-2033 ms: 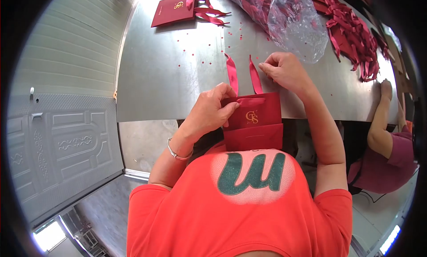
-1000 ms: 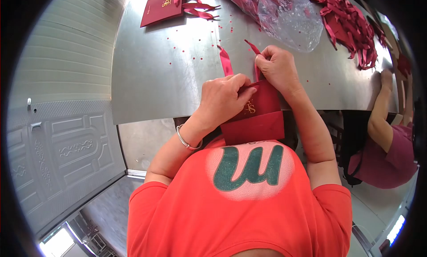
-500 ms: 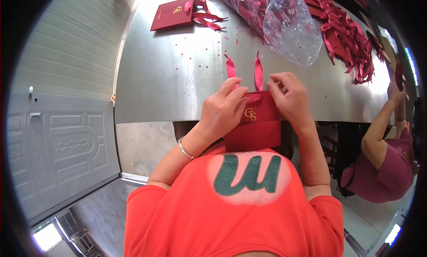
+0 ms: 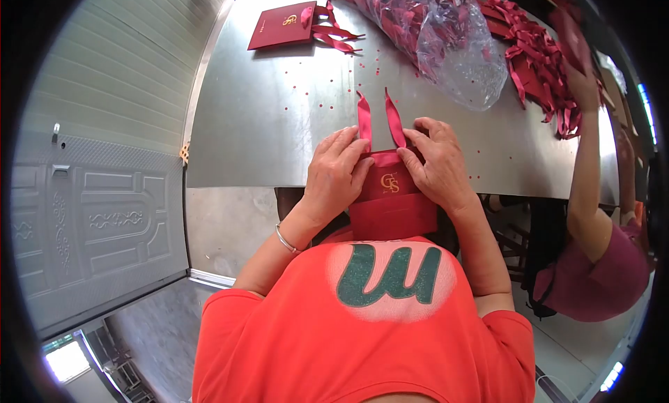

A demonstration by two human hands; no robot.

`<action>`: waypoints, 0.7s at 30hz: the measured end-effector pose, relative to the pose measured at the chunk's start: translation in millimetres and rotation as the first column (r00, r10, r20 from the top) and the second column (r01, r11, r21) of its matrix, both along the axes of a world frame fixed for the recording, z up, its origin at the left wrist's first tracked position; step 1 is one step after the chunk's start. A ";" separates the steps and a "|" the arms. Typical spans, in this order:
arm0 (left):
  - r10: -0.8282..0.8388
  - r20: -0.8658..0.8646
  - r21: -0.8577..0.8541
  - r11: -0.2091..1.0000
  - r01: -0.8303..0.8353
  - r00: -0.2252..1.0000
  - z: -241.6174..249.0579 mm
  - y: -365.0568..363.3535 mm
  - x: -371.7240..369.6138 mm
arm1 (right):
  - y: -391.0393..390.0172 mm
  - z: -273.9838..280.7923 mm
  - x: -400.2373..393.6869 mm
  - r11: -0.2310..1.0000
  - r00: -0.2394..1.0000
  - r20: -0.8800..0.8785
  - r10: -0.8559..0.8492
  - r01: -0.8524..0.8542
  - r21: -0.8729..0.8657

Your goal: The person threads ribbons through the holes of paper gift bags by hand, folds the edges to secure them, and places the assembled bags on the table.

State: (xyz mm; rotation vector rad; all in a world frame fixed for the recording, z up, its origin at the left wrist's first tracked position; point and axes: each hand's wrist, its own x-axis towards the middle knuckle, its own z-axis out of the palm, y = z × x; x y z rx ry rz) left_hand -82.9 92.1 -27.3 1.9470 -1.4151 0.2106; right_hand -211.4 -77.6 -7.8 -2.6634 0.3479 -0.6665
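A dark red paper bag [image 4: 394, 211] with gold lettering lies at the table's near edge, partly over it, close to my body. Two pink ribbons [image 4: 394, 118] stand up from its top and point away from me. My left hand [image 4: 336, 167] pinches the bag's upper left corner beside the left ribbon. At the upper right corner, my right hand [image 4: 437, 162] has thumb and fingers closed on the bag's edge by the foot of the right ribbon.
Another red bag [image 4: 282, 26] with ribbons lies at the back left of the metal table [image 4: 244, 124]. A clear plastic bag [image 4: 463, 61] of red items lies at the back. Beyond it is a ribbon heap [image 4: 540, 72]. A co-worker's arm [image 4: 587, 166] reaches in at the right.
My right hand has come left and closed on the bag's edge. The right ribbon now leans left, nearer the other one. The co-worker's arm has reached up toward the heap.
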 end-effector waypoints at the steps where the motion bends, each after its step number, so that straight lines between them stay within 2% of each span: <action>1: 0.040 -0.032 -0.021 0.999 -0.040 0.999 -1.9 0.2 -0.7 | -0.5 -0.8 0.1 1.000 1.000 -0.001 0.000 0.000 -0.016; 3: 0.082 -0.071 -0.040 0.996 -0.085 0.994 -4.0 1.9 -0.9 | -0.6 -1.4 -0.3 1.000 1.000 -0.001 0.005 -0.005 -0.014; 5: 0.124 -0.037 0.004 0.992 -0.124 0.992 -3.6 4.8 2.4 | -1.5 -1.4 0.3 1.000 1.000 -0.001 0.010 -0.010 -0.014; 8: 0.084 0.036 0.031 0.996 -0.085 0.996 -4.4 7.5 2.7 | -1.7 -2.5 -0.1 1.000 1.000 0.002 0.008 -0.008 -0.019; 11: 0.076 0.038 0.047 0.996 -0.078 0.996 -1.4 9.8 1.9 | -5.6 -6.0 -2.8 1.000 0.999 0.036 0.016 -0.017 0.017; 13: 0.064 0.007 0.014 0.998 -0.064 0.998 -0.9 10.5 2.1 | -10.7 -8.1 -5.2 0.987 0.995 0.097 0.007 -0.023 0.160; 14: 0.054 -0.019 -0.020 0.998 -0.055 0.998 0.2 10.8 2.2 | -12.1 -6.1 -6.5 0.987 0.995 0.097 0.005 -0.021 0.159; 17: -0.037 -0.040 -0.033 0.999 0.036 0.998 20.8 6.1 -4.6 | -14.7 4.0 -8.1 0.983 0.997 0.044 0.063 -0.069 0.168; 19: -0.077 -0.030 -0.045 0.996 0.076 0.997 26.4 -3.7 -7.1 | -15.0 8.2 -4.9 0.940 0.994 -0.095 0.048 -0.013 0.341; 21: -0.117 -0.015 -0.056 0.992 0.116 0.993 26.1 -10.9 -7.6 | -16.9 9.7 -0.1 0.928 0.990 -0.130 0.049 0.003 0.372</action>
